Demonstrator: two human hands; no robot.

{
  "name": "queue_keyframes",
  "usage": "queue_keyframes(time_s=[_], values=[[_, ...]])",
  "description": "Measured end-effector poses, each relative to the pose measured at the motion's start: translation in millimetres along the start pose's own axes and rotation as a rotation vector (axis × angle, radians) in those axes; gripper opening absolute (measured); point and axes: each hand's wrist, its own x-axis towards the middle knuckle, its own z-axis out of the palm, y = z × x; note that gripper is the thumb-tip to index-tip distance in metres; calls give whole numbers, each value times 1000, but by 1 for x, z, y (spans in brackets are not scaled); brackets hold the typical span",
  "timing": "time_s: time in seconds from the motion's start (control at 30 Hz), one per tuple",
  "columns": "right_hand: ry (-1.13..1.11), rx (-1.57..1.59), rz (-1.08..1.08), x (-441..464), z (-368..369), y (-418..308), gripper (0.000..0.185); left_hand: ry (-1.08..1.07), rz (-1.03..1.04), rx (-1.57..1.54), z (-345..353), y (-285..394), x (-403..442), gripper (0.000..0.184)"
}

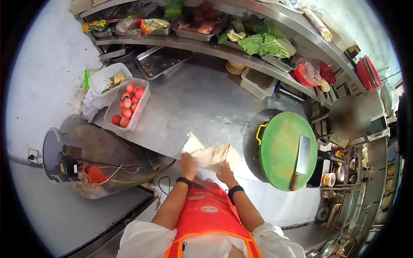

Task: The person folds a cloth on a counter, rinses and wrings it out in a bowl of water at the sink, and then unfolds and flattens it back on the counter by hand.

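A cream-coloured cloth (207,154) lies crumpled at the near edge of the steel counter (185,107). My left hand (188,165) is closed on its left end. My right hand (225,173) holds the cloth's lower edge farther right, with the fingertips partly against the fabric. Both wrists wear dark bands. To the right of the cloth is a round green cutting board (284,150) with a yellow handle. A cleaver (303,155) with a wooden grip rests on the board.
A plastic tub of tomatoes (142,103) and a white container (100,95) stand at the counter's left end. Metal trays of vegetables line the shelf (215,49) above. A clear bin (258,84) stands at the back. A grey bucket (53,150) is low on the left.
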Motion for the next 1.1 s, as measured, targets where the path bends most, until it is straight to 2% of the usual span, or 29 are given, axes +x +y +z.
queue_keyframes(time_s=[0.03,0.1,0.23,0.3,0.33,0.37,0.43,0.47,0.53,0.57,0.63,0.67,0.7,0.8,0.83,0.9,1.0,1.03,1.1], values=[[0,-2,0,2,-2,-1,53,0,0,-2,-9,7,-6,63],[-35,0,-15,12,-9,0,52,-186,55,16,-49,35,-26,70],[-70,-45,60,46,-12,8,50,-177,115,46,-61,40,-30,77],[160,-293,-245,73,49,57,51,-208,208,64,-61,33,-32,79],[212,-270,-219,73,50,55,56,-40,226,89,-32,22,-27,86],[259,-250,-183,75,44,46,62,-26,268,142,-24,17,-24,85],[63,-58,112,56,-8,-8,63,43,268,167,-25,22,-26,80],[76,-55,137,53,-7,-14,63,33,293,169,-29,20,-23,80],[91,28,216,35,-7,-20,65,184,282,259,-30,21,-26,60],[57,21,251,24,-13,-30,61,171,277,233,-40,27,-27,60],[75,3,242,14,-10,-18,61,-46,120,-27,-63,28,-7,37],[96,21,233,14,-7,-14,61,126,194,-133,-54,22,-4,22],[85,14,233,14,-3,-6,61,121,184,-138,-49,20,-3,22],[234,16,205,5,-1,-7,63,92,275,-256,-45,16,-6,22],[222,9,221,8,5,-2,77,75,278,-244,-42,14,-6,22],[229,10,252,11,9,-6,81,157,330,-289,-37,12,-5,23],[236,20,262,10,6,-14,87,100,288,-324,-39,16,-1,23],[235,21,264,10,3,-16,87,85,275,-323,-40,15,2,22],[200,-15,272,10,-1,-20,76,48,289,-312,-41,14,9,22]])
